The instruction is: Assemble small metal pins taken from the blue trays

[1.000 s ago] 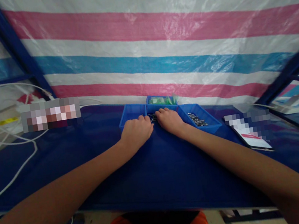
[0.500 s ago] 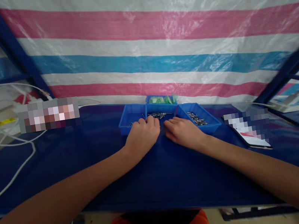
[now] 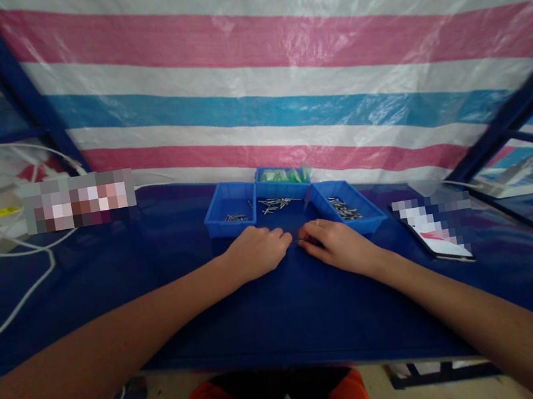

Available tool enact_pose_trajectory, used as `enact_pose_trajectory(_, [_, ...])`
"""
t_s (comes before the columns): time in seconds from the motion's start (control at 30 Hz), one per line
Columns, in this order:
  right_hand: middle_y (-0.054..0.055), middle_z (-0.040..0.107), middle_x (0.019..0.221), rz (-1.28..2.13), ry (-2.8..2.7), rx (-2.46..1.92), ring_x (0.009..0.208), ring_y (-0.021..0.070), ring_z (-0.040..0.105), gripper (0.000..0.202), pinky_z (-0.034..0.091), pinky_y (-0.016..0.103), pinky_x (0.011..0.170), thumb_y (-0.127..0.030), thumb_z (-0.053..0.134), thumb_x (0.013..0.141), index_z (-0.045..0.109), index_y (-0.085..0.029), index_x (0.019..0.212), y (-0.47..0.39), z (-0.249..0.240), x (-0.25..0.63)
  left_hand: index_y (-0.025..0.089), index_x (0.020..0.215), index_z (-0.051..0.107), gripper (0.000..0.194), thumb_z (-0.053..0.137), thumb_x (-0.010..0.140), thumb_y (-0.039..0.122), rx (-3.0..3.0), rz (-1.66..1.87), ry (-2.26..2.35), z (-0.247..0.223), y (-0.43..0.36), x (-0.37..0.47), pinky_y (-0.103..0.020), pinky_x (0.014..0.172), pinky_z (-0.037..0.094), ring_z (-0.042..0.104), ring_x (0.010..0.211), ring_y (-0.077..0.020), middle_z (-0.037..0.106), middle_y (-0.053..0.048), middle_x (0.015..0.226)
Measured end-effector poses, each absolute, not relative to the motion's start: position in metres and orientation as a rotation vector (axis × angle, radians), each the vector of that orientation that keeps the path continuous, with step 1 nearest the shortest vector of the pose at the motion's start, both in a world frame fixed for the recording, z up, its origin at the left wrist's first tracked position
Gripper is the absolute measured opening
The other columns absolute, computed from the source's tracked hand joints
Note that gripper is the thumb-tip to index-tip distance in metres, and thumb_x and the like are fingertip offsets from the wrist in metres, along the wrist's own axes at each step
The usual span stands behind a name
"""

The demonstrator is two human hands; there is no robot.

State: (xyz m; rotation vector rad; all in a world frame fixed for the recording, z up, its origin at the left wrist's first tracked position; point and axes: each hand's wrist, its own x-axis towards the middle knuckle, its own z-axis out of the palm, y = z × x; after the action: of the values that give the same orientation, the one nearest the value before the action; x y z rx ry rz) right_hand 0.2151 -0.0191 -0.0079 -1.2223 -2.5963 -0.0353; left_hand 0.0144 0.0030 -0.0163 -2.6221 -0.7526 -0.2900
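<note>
My left hand [image 3: 261,253] is closed just in front of the left blue bin [image 3: 233,225], fingertips pinched; what they hold is hidden. Facing it, my right hand [image 3: 337,242] pinches a thin metal pin [image 3: 298,241], whose end shows in the narrow gap between my hands. Behind the hands, several loose metal pins [image 3: 277,204] lie on the blue table. The left bin holds some small metal pieces [image 3: 236,218]. More dark and silvery pieces [image 3: 345,207] fill part of the right blue bin [image 3: 371,221].
A back blue bin [image 3: 282,187] contains green and clear plastic packets [image 3: 281,175]. A phone [image 3: 434,233] lies on the table [image 3: 265,321] to the right. White cables [image 3: 53,274] run along the left. Striped sheeting [image 3: 249,60] hangs behind, between blue frame posts [image 3: 7,65].
Both hands have come slightly nearer to me, away from the bins, uncovering the loose pins and left bin's contents. The thin pin now shows between them. The view has shifted slightly.
</note>
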Motion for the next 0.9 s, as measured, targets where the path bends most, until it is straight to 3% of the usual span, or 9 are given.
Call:
enact_pose_trajectory(0.27, [0.006,0.061,0.089,-0.007,-2.623,-1.267,0.081,0.0158,0.059,0.022,0.044,0.027,0.075,-0.024,0.04,0.093,0.057,-0.016,0.102,-0.0212,-0.0052,0.2183,0.018,0.082,0.056,0.017,0.041,0.087,0.025,-2.684,-0.41,-0.712,-0.0161,0.0073,0.0147,-0.024,0.05,0.035,0.059,0.066,-0.0142,0.06,-0.001,0.076])
enact_pose_trajectory(0.9, [0.006,0.057,0.084,-0.03,-2.686,-1.21,0.077,0.016,0.056,0.014,0.044,0.028,0.073,-0.02,0.043,0.09,0.055,-0.015,0.091,-0.0219,-0.0034,0.221,0.019,0.082,0.056,0.019,0.039,0.089,0.025,-2.673,-0.53,-0.689,-0.0149,0.0047,0.0163,-0.023,0.053,0.034,0.056,0.066,-0.0113,0.057,0.0,0.079])
